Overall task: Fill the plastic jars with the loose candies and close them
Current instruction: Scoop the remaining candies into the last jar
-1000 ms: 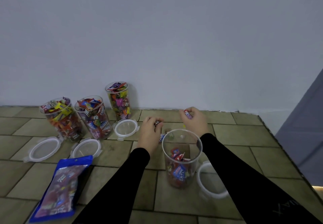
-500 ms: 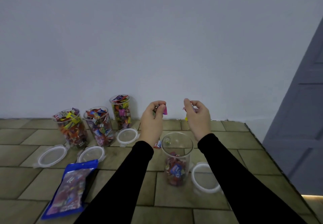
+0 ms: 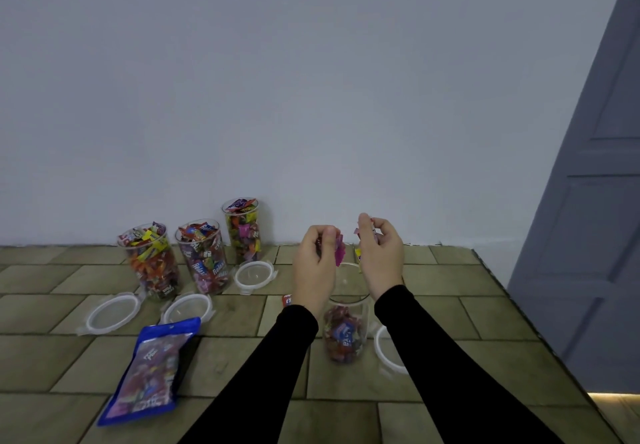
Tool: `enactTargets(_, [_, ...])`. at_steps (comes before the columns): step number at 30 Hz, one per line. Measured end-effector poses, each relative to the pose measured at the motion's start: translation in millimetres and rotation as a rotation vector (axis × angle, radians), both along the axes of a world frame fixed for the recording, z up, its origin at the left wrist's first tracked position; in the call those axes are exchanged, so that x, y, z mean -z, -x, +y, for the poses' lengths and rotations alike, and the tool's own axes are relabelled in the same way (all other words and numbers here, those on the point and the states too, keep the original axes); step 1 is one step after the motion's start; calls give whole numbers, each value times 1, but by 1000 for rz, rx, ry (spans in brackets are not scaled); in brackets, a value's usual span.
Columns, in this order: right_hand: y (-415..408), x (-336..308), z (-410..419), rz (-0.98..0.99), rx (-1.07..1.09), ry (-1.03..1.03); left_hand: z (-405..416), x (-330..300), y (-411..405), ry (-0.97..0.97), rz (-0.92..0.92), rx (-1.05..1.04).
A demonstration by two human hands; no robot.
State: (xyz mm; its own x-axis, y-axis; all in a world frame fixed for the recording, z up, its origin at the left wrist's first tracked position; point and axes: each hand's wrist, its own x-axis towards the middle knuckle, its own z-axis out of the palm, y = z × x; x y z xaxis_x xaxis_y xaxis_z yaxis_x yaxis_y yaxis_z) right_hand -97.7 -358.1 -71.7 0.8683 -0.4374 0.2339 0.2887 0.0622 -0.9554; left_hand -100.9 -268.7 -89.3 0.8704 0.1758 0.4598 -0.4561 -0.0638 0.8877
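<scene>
Both hands raised above the open jar (image 3: 346, 326) at near centre, each gripping a small clutch of wrapped candies: left hand (image 3: 315, 270) curled round a few pieces, a pink wrapper (image 3: 340, 256) sticking out between thumb and fingers; right hand (image 3: 379, 256) pinching pink and yellow wrappers at the fingertips, palm turned inward. Held over the jar's mouth, most likely so the pieces fall straight in rather than scatter on the floor. Jar only partly filled, a layer of red and blue wrappers at the bottom, so plenty of room left. Its lid (image 3: 388, 350) lying flat just to the right, partly hidden by the right sleeve, kept within reach for closing once full. One loose candy (image 3: 286, 300) left on the tiles just left of the left wrist, still to be collected. Further left and far against the wall, three full jars (image 3: 204, 256) standing upright in a row, heaped to the rim but all uncovered, each with its own lid (image 3: 112, 312) set flat on the floor right in front, apparently paired off ready for closing. A blue candy bag (image 3: 149, 371) lying flat at near left, well apart from the hands. Judging by the layout, filling nearly over on three jars, under way on the fourth, and closing not yet started on any
</scene>
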Motion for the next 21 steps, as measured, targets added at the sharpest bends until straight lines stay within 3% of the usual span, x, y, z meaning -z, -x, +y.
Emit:
enactTargets(10, [-2,1,0,67,0,29,2,6,6,171,125,96])
enactTargets(15, [-3,1,2,79,-20,33,4,12,10,219,62,191])
enactTargets(21, [-1,1,1,75,-42,34,2,19,12,212,-56,133])
